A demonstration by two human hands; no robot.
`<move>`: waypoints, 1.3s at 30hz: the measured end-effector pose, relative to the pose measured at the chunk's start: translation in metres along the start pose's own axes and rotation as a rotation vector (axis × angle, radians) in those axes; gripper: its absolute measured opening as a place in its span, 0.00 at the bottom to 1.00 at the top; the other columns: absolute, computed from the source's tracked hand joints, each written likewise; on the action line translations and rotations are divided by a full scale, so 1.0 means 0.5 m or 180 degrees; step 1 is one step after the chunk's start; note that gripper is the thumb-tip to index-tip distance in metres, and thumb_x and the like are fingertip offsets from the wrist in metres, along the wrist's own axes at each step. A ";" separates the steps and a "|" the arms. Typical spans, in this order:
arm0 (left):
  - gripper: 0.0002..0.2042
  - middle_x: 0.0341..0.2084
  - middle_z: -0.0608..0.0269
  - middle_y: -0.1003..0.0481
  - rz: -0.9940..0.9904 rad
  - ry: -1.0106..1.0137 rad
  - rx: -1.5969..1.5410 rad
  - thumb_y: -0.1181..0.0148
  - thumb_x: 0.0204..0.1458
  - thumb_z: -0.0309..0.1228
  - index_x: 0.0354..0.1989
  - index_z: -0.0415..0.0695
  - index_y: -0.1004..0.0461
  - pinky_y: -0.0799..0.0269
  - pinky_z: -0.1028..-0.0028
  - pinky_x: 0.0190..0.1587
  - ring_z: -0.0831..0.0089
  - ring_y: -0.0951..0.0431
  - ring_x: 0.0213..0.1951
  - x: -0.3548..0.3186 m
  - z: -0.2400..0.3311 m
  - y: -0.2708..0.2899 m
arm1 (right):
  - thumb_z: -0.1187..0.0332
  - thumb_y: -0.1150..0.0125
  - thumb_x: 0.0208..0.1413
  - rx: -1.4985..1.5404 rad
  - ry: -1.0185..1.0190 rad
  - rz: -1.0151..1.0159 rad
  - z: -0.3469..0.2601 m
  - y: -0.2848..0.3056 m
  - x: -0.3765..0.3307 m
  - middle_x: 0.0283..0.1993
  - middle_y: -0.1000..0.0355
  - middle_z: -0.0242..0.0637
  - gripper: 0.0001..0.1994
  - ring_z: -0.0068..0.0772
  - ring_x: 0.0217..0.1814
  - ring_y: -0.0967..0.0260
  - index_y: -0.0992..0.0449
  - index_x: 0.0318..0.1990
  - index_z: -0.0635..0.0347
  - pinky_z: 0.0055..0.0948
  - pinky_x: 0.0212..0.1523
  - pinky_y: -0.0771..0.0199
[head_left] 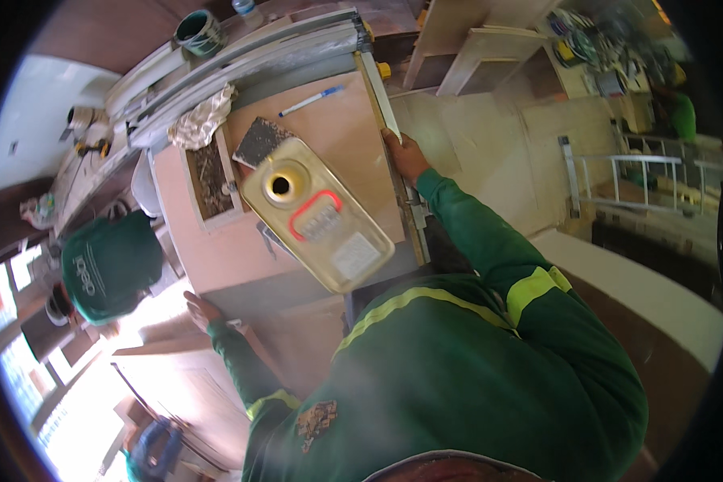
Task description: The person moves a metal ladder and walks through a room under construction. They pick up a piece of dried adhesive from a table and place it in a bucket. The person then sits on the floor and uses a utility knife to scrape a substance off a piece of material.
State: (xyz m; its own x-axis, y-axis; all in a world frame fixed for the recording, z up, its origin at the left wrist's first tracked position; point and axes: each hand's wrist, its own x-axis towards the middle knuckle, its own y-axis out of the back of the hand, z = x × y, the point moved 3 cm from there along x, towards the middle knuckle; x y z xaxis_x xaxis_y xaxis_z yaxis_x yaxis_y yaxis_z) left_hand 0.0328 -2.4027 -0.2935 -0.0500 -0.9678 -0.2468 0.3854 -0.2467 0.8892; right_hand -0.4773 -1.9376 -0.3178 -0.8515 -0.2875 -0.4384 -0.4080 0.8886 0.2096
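A rectangular metal can (321,221) with a red handle and an open round mouth stands on the brown sheet of the bench (345,132). Along the bench's right side, my right hand (407,157) is closed on a pale strip (382,100) at the edge. My left hand (202,310) is beside the near left corner, fingers stretched out and nothing held. Beyond the can lies a dark speckled slab (261,142). A blue-and-white pen (312,101) is farther back. Left of these, a wooden-framed opening (210,181) holds shavings, with crumpled paper (205,120) at its far end.
Grey rails (257,68) run across the back, with a dark green tub (199,34) behind them. A co-worker in a green shirt (112,265) is at the left, near a drill (94,148). Wooden panels (490,60) lean at the back right; a ladder (631,181) is farther right.
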 end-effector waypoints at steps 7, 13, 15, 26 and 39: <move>0.27 0.45 0.50 0.27 0.1831 -0.0033 -0.1095 0.51 0.66 0.57 0.51 0.41 0.28 0.32 0.59 0.45 0.57 0.28 0.43 -0.299 -0.219 -0.066 | 0.34 0.51 0.69 -0.0289 -0.0173 -0.0283 0.102 0.034 0.029 0.49 0.22 0.50 0.41 0.40 0.50 0.27 0.27 0.60 0.73 0.47 0.50 0.26; 0.19 0.24 0.63 0.24 0.0263 0.1916 -0.2306 0.40 0.64 0.49 0.30 0.46 0.24 0.31 0.64 0.24 0.70 0.26 0.21 -0.891 -0.488 -0.446 | 0.39 0.48 0.71 0.0354 -0.0610 -0.1070 0.055 0.005 -0.034 0.66 0.28 0.40 0.35 0.42 0.64 0.29 0.31 0.69 0.63 0.45 0.69 0.31; 0.23 0.29 0.59 0.19 -0.1320 0.2203 -0.2433 0.36 0.60 0.53 0.40 0.41 0.19 0.23 0.62 0.39 0.65 0.19 0.35 -1.034 -0.440 -0.574 | 0.39 0.47 0.70 0.0449 -0.0474 -0.1356 0.047 0.030 -0.031 0.67 0.29 0.39 0.35 0.43 0.64 0.29 0.33 0.71 0.60 0.46 0.70 0.31; 0.17 0.28 0.63 0.21 0.0100 0.3379 -0.3283 0.33 0.61 0.45 0.45 0.44 0.19 0.28 0.69 0.28 0.73 0.24 0.26 -1.347 -0.568 -1.012 | 0.34 0.55 0.70 -0.2387 -0.1409 -0.2151 0.307 0.323 -0.097 0.41 0.21 0.39 0.34 0.35 0.40 0.23 0.23 0.57 0.59 0.37 0.43 0.21; 0.21 0.35 0.59 0.21 0.1440 0.4667 -0.4519 0.33 0.61 0.43 0.54 0.40 0.26 0.25 0.66 0.27 0.70 0.21 0.30 -1.423 -0.584 -1.037 | 0.45 0.41 0.65 -0.5432 0.1760 -0.4941 0.575 0.074 -0.307 0.64 0.30 0.60 0.32 0.61 0.67 0.32 0.29 0.65 0.64 0.50 0.66 0.31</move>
State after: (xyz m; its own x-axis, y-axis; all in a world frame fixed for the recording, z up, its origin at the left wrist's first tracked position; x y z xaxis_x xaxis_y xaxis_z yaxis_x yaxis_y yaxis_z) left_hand 0.1376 -1.5714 -0.6914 0.5516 -0.0159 -0.8340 0.4712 0.8310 0.2958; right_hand -0.2669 -1.7577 -0.4942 0.3706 -0.4785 -0.7960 -0.1384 -0.8759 0.4621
